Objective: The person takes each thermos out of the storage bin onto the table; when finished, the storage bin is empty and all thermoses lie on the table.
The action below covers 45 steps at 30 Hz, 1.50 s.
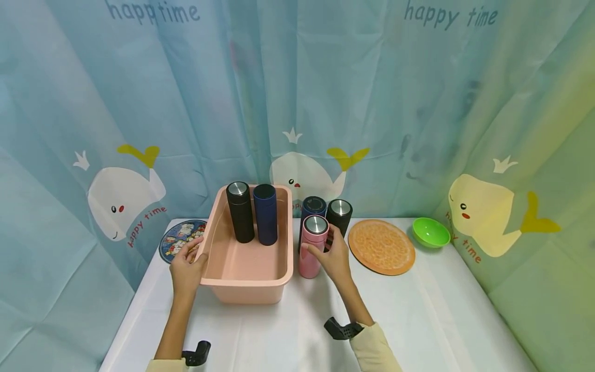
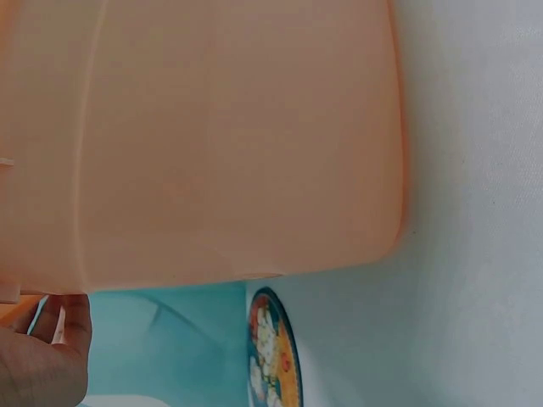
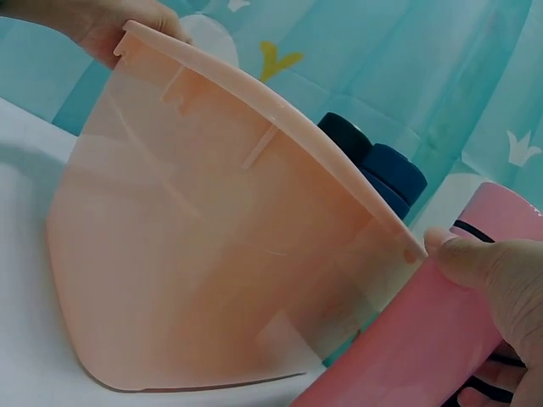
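Backdrop: a blue-green fabric curtain [image 1: 325,77], creased, printed with whales and lettering. Before it stands a desk [image 1: 441,310] under a smooth white covering. The basin [image 1: 246,293] is pale pink, smooth-walled, roughly rectangular, with rounded corners and a turned-out rim; a black bottle [image 1: 241,219] and a blue bottle [image 1: 266,219] stand inside, both cylindrical.

The left hand [image 1: 187,268] grips the basin's rim on its left side. The right hand [image 1: 335,256] has its fingers and thumb closed around the upper part of the pink bottle [image 1: 309,263], a glossy cylinder with a silvery disc on its lid. This bottle lies between thumb and fingers, just right of the basin and in front of two dark bottles. Its long axis is near vertical, lid uppermost; whether its base touches the desk cannot be determined.
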Motion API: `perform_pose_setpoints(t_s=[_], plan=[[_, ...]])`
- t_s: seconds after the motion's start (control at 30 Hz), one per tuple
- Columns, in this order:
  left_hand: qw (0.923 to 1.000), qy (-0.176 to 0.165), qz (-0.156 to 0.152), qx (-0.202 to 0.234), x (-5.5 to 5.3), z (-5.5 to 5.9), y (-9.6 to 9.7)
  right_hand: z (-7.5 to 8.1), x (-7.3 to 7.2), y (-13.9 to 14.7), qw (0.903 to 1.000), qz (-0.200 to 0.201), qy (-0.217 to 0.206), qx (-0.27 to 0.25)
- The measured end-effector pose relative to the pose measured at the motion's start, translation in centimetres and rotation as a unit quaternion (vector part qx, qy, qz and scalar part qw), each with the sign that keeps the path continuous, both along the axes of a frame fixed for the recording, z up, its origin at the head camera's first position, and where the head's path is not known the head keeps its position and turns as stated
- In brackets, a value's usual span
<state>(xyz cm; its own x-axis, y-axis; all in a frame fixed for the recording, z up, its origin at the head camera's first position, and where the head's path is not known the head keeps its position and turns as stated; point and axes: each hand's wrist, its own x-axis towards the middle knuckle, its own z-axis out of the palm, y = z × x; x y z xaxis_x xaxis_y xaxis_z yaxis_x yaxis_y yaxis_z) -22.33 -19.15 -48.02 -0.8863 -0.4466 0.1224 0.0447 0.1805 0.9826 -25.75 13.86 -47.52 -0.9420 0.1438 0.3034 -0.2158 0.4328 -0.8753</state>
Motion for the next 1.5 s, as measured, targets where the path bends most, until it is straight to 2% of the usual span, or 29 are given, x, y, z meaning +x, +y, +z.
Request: perform_pose_setpoints(t_s=[0.37,0.7,0.9,1.2,1.5], plan=[[1.0000,-0.006,0.004,-0.005,0.1,0.0,-0.1,0.3,0.3,0.0,0.9999,-0.003,0.012,-0.003],[0.9998,-0.018,0.004,-0.010,0.3,0.4,-0.1,1.8,0.9,-0.1,0.9989,-0.004,0.047,-0.006],[0.9999,-0.012,-0.003,-0.004,0.3,0.4,-0.1,2.4,1.2,-0.1,0.9979,-0.009,0.064,0.002],[1.0000,-0.008,0.000,-0.003,0.2,0.4,-0.1,4.9,1.6,-0.2,0.9955,-0.012,0.093,0.013],[1.0000,-0.003,-0.001,0.006,-0.1,0.4,0.0,7.4,0.4,-1.1,0.9847,-0.015,0.172,0.025]])
